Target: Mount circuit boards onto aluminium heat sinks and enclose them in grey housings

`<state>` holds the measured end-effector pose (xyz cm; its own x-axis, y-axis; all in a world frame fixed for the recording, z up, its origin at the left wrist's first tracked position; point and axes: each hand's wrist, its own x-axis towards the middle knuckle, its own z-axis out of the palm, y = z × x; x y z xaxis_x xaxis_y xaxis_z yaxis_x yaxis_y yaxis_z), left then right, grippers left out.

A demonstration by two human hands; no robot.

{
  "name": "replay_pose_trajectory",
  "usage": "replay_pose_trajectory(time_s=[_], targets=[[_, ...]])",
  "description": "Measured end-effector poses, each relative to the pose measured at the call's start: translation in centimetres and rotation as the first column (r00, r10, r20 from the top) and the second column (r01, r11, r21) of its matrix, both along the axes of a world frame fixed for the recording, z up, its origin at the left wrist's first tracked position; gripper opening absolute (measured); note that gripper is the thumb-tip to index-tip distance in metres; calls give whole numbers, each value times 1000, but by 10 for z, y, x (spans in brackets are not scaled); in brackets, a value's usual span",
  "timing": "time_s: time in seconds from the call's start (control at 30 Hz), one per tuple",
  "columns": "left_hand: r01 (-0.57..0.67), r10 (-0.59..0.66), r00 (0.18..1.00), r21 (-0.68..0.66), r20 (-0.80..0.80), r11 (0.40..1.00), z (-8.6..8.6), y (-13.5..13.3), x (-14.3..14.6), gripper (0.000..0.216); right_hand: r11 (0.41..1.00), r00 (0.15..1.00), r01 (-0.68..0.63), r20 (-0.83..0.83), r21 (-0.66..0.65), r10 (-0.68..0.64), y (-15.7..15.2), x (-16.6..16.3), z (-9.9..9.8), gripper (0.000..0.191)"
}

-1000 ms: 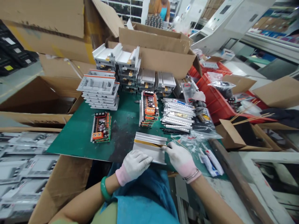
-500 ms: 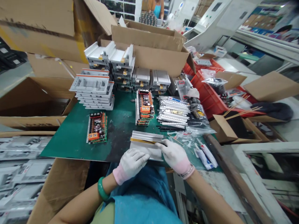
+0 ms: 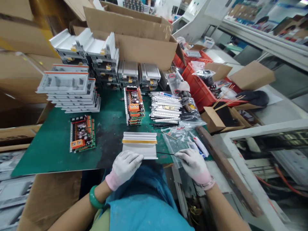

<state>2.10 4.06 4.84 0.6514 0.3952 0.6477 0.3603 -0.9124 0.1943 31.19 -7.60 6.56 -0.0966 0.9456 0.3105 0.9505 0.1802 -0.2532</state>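
Left hand [image 3: 125, 165], laid flat, is resting on the heatsink [image 3: 139, 148] at the desk [image 3: 48, 150] near edge; right hand [image 3: 194, 164] is pinching a thin stick [image 3: 166, 153] beside it

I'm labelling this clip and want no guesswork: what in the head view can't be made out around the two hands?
Head view:
1. Near edge of the finned metal block: covered by the left hand, so grip or press is unclear.
2. Tip of the thin stick in the right hand: too fine to tell whether it touches the block.
3. Tube print: too small.
4. Cardboard box contents: hidden by its wall.
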Motion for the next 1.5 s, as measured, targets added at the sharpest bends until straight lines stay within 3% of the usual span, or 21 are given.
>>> replay_pose_trajectory(time_s=[0.4, 0.63, 0.77, 0.87, 1.13, 1.27, 1.4, 1.5], targets=[[-6, 6, 1000, 8, -11, 1000, 3, 0, 2, 14, 991, 991, -132, -4, -31, 132, 21, -15, -6, 24], [77, -73, 988, 23, -136, 997, 11, 5, -8, 21, 944, 963, -270, -34, -189, 268, 56, -48, 6, 30], [24, -15, 987, 58, -158, 998, 17, 17, -32, 18, 945, 945, -259, -256, -198, 205, 56, -35, 16, 29], [-48, 54, 993, 57, -103, 997, 21, 19, -39, 20, 932, 931, -244, -335, -268, 148, 57, -28, 16, 23], [14, -14, 1000, -20, -21, 1000, 13, 8, 2, 10, 807, 938, -210, -348, -552, 7, 97, -41, 22, 10], [30, -30, 1000, -34, 9, 999, 8, 7, 5, 8, 772, 929, -260, -367, -580, 36, 106, -43, 31, 7], [-30, 27, 998, -45, -62, 999, 23, 6, -3, 8, 795, 935, -261, -349, -548, 66, 111, -35, 35, 10], [-89, 97, 989, 76, -110, 993, 50, 20, -7, 18, 920, 960, -113, -281, -375, 4, 126, -16, 34, 11]])
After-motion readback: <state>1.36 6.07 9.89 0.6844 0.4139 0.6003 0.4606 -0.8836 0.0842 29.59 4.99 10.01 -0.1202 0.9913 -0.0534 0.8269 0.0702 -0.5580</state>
